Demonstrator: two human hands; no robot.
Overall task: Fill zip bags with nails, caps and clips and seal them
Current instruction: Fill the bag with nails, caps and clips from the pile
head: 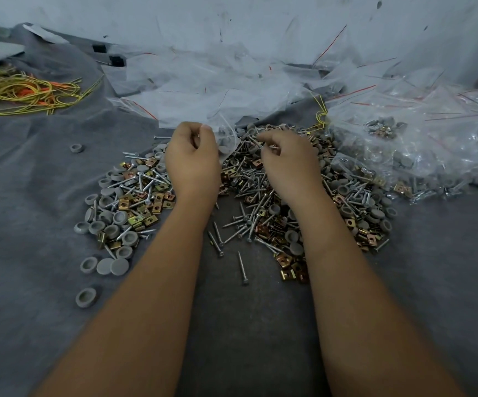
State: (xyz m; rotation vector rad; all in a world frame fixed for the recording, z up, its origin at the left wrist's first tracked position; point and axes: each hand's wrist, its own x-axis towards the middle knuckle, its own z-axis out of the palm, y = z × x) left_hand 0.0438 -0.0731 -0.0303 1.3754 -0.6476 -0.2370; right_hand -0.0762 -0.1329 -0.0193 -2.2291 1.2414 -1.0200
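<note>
Cloth (31, 173): grey, creased, spread under everything.
Wires (23, 91): yellow and orange tangle on the cloth at ten o'clock.
Wall (260, 21): pale, scuffed with dark marks, at twelve o'clock.
Black blocks (116, 61): two small ones, eleven o'clock, just beyond the wires.

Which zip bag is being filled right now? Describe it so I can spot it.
Start at the big hardware pile on the grey cloth. At its far edge, the left hand pinches a small clear zip bag. Unlike the flat empties behind, it hangs open with grey caps inside.
</note>
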